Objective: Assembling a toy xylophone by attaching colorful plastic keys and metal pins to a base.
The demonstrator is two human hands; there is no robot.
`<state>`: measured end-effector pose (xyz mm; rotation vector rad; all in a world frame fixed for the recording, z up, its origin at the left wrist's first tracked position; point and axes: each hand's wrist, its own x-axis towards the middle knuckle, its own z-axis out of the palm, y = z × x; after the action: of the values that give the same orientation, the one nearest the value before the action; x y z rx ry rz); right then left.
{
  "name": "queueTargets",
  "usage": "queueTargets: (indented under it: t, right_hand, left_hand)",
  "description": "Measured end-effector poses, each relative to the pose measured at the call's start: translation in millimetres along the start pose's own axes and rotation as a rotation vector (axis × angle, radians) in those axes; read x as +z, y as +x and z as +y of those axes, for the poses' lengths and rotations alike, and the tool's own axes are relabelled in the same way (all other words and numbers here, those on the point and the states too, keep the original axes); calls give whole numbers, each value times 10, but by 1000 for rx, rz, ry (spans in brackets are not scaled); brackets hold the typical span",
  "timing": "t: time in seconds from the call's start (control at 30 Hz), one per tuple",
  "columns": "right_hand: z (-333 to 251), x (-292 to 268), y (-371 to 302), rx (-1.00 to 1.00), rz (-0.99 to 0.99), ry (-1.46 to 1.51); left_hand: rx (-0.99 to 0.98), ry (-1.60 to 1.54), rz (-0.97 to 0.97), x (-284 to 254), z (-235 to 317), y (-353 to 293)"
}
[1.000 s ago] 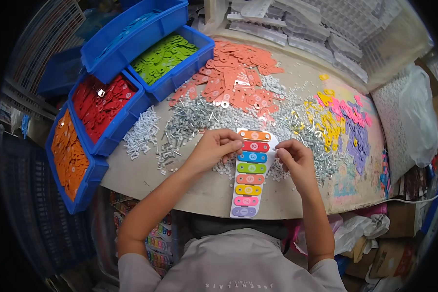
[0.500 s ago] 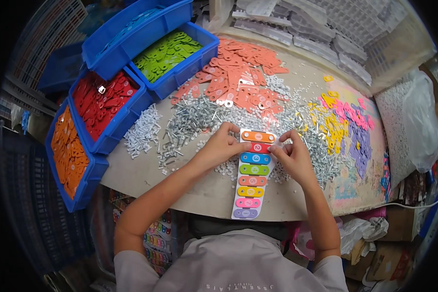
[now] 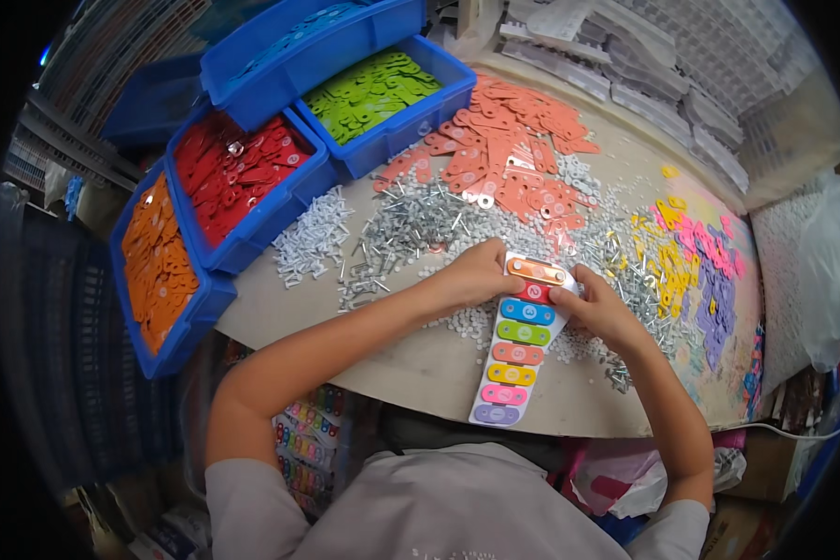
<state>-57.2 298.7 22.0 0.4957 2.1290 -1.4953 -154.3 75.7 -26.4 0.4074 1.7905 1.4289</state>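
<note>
A long white card strip [image 3: 523, 333] carries a column of coloured oblong plates, from orange at its far end through red, blue, green, coral, yellow and pink to purple. It lies aslant, its near end close to the table's front edge. My left hand [image 3: 481, 274] pinches the left side by the orange and red plates. On the opposite side, my right hand [image 3: 599, 302] has its thumb at the red plate's end and its fingers curled at the strip's edge. Fingertips beneath the strip are hidden.
Behind the hands lie metal pins [image 3: 411, 222], white pins [image 3: 313, 233] and coral plates [image 3: 504, 131]. Blue bins of orange [image 3: 156, 261], red [image 3: 238, 173] and green plates [image 3: 373, 93] stand at left. Yellow [image 3: 674, 271], pink [image 3: 709, 245] and purple pieces [image 3: 716, 308] lie right.
The view has turned, so the table and bins sit differently in the picture. The strip slants more, and its far end looks tilted. Both hands still hold its far end.
</note>
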Motion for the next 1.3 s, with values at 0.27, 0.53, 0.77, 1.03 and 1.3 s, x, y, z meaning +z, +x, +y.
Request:
queueTargets:
  t: [0.27,0.53,0.77,1.03,1.3]
  right_hand:
    - [68,20,57,-65,15,-136]
    - [-154,116,-525,-302,529,-446]
    - [696,-515,-1075,-451,1335,-510]
    - [1758,-950,-1283,-120,1270,-300]
    - [1726,-968,-1100,-54,1304,-561]
  left_hand:
    - [77,67,80,20,-84,-24]
    - [279,374,539,-454,201,-471]
    - [443,978,784,-1394,-283,-806]
    - [352,858,680,-1313,-217,-874]
    - [429,891,581,-1329,-197,-888]
